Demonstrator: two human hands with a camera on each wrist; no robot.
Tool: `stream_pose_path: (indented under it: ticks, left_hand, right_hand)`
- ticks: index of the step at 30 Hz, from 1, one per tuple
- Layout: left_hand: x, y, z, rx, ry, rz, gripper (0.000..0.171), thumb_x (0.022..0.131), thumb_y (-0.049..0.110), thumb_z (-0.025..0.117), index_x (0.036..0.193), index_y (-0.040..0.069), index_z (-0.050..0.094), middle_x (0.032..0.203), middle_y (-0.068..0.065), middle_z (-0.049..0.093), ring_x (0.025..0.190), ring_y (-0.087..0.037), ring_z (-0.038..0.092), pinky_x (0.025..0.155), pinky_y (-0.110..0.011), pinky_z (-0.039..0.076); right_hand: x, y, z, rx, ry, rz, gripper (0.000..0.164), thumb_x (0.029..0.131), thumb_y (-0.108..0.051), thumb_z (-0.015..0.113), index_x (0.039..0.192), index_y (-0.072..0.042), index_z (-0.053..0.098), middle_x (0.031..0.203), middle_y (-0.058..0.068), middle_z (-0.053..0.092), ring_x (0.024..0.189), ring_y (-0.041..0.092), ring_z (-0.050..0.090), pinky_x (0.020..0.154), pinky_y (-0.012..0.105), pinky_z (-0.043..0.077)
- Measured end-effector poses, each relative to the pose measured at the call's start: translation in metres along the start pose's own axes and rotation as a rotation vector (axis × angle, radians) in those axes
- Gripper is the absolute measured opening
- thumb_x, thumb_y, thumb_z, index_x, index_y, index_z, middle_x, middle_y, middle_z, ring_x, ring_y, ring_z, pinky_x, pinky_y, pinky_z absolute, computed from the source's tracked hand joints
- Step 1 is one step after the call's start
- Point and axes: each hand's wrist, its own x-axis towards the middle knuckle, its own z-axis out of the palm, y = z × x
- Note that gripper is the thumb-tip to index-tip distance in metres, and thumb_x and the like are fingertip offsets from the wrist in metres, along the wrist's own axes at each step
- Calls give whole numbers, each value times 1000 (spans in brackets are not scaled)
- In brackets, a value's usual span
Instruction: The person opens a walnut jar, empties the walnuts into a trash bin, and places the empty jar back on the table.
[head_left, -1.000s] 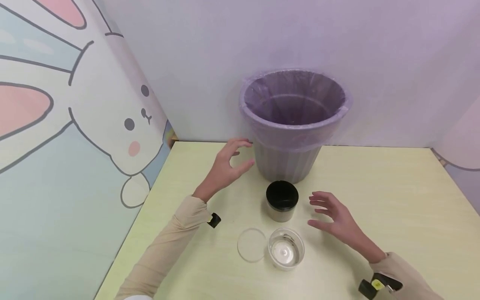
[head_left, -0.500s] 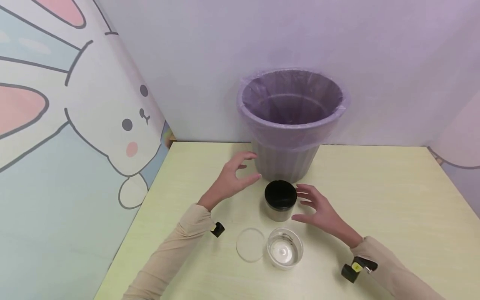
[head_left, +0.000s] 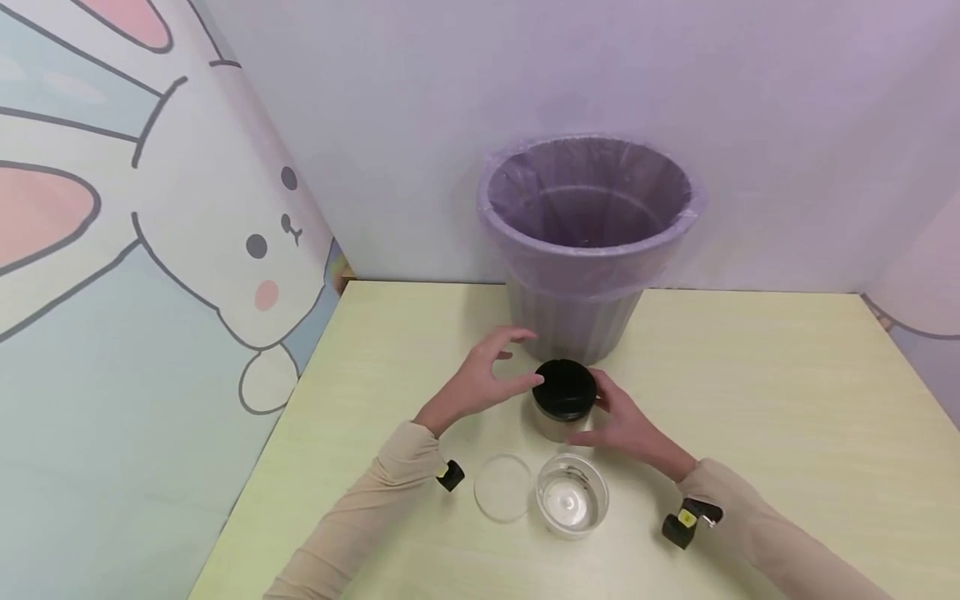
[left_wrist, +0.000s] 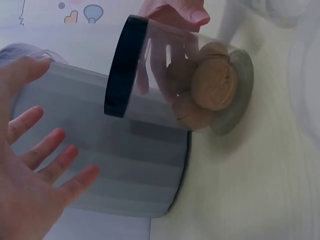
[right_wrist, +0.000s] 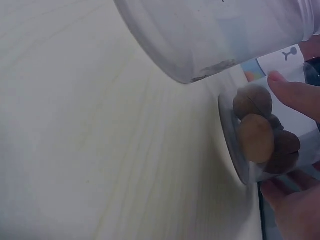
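A clear jar [head_left: 553, 427] with a black lid [head_left: 564, 388] stands upright on the table, in front of the bin. Several brown walnuts [left_wrist: 214, 84] lie at its bottom in the left wrist view. My right hand [head_left: 628, 427] grips the jar's body from the right, its thumb on the near side and its fingers round the far side. To the left of the lid is my left hand [head_left: 480, 382], fingers spread and holding nothing. Its thumb overlaps the lid's edge in the head view, while the left wrist view shows a gap between hand and lid.
An open clear tub [head_left: 572, 500] stands nearer me than the jar. Beside it on the left lies a clear round lid [head_left: 502, 489] flat on the table [head_left: 780, 400]. Behind the jar rises a grey bin [head_left: 577, 325] with a purple liner, near the back wall.
My right hand has come in from the right and now grips the jar. My left hand has moved right and nearer me, up to the black lid. Jar, tub and clear lid have stayed put.
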Motion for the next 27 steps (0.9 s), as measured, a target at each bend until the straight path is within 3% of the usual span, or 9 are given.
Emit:
stream_pose_path:
  ticks: [7,13,18,23,27]
  left_hand:
    - [0,0,8,-15,-49,-11,56,82,28,75,131,16,51,130,8,50,119,-6,44,93,-28,44]
    - [0,3,14,-57,-65,14,58,81,27,76,131,15,50,132,4,50,119,-10,44,94,-39,45]
    - [-2,8,17,-39,-78,39,61,79,27,78,132,14,49,132,4,49,119,-13,45,94,-34,44]
    - [-8,15,23,-26,-102,96,63,77,30,78,131,15,49,131,1,49,121,-18,46,96,-31,42]
    - [-11,20,27,27,-125,156,68,75,32,80,133,14,49,134,5,45,126,-11,39,103,-32,35]
  right_hand:
    - [6,-18,7,-58,7,-21,86,55,1,90,128,2,45,122,12,55,109,7,52,91,21,43]
    - [4,-14,2,-163,37,3,88,54,-8,93,128,-5,46,121,4,55,111,6,51,92,25,44]
    - [4,-2,-10,-277,48,-51,91,51,-19,95,129,-12,48,119,-1,58,108,10,53,91,26,43]
    - [4,-11,-21,-349,10,-156,89,51,-27,94,127,-10,51,117,-1,58,102,8,51,88,21,39]
    - [4,-22,-25,-381,-29,-223,89,53,-30,93,128,-7,51,119,1,57,100,9,50,86,22,39]
